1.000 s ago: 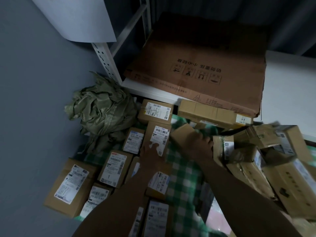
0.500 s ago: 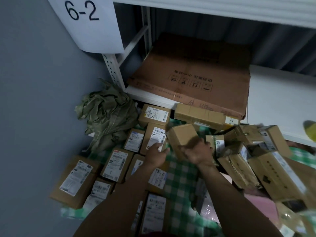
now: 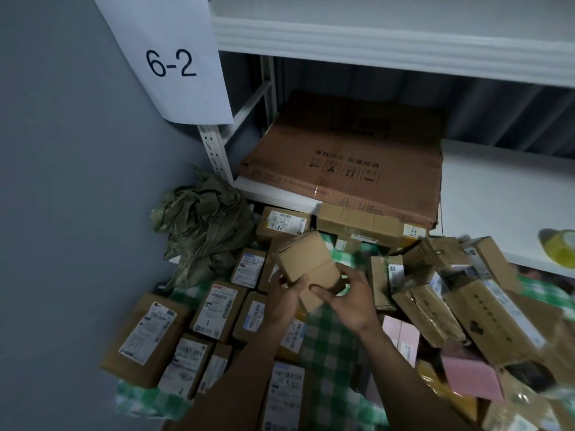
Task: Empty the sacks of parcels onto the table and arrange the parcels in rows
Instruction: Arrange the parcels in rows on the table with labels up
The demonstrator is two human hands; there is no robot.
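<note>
A small plain cardboard parcel (image 3: pixel 306 264) is held up above the table, tilted, its blank side facing me. My left hand (image 3: pixel 286 298) grips its lower left edge and my right hand (image 3: pixel 348 298) grips its lower right corner. Below lies the green-and-white checked tablecloth (image 3: pixel 333 343). Labelled parcels (image 3: pixel 217 309) lie side by side in rows on the left of the cloth. A loose heap of parcels (image 3: pixel 451 293) is piled on the right. A crumpled green sack (image 3: pixel 202 225) sits at the back left against the wall.
A white shelf rack (image 3: pixel 373 35) stands behind the table, with a large flattened brown carton (image 3: pixel 348 157) on its lower shelf. A paper sign reading 6-2 (image 3: pixel 171 62) hangs at upper left. The grey wall (image 3: pixel 77 181) closes the left side. Yellow tape roll (image 3: pixel 560 247) at far right.
My right hand lifted the plain parcel from the cloth; my left hand left the labelled parcel and joined it. Both now hold the parcel raised. The view tilted upward.
</note>
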